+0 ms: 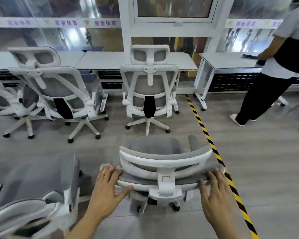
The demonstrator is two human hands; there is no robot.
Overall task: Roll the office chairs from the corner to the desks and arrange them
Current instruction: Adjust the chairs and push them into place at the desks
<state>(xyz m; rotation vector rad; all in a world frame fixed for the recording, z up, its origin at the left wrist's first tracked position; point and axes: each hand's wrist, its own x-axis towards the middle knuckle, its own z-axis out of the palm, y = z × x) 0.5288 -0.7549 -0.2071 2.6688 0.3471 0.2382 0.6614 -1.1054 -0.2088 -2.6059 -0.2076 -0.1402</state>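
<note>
Floor of grey wood-look planks (266, 161) lies open ahead of both hands up to the row of desks, and wider still beyond the right hand (214, 192). A yellow-and-black striped tape line (204, 130) runs along the floor from under the right hand away toward the gap between two desks. Close beside the left hand (109, 188) the room is tight, with a blurred grey-and-white chair (41, 178) near that forearm.

Both hands hold the white-framed grey mesh office chair (162, 164), which stands right in front of them with its back toward the camera. The left hand's fingers lie over the top edge of the backrest with the thumb tucked against the rear rim. The right hand's fingers are draped over the same edge at the other end, thumb at the back. The chair has a curved white headrest frame, a grey padded seat and a white base on dark castors.

Five chairs can be counted. Besides the held and near-left ones, one white mesh chair (149, 87) is parked at a desk straight ahead of the hands. A turned chair (59, 87) stands ahead and left, and a partly cut-off chair (2, 99) sits at the far left edge. Three white desk tops show: a left desk (0, 59), a middle desk (110, 61) and a right desk (228, 59). One standing person (286, 57) is at the right desk, well beyond the right hand.
</note>
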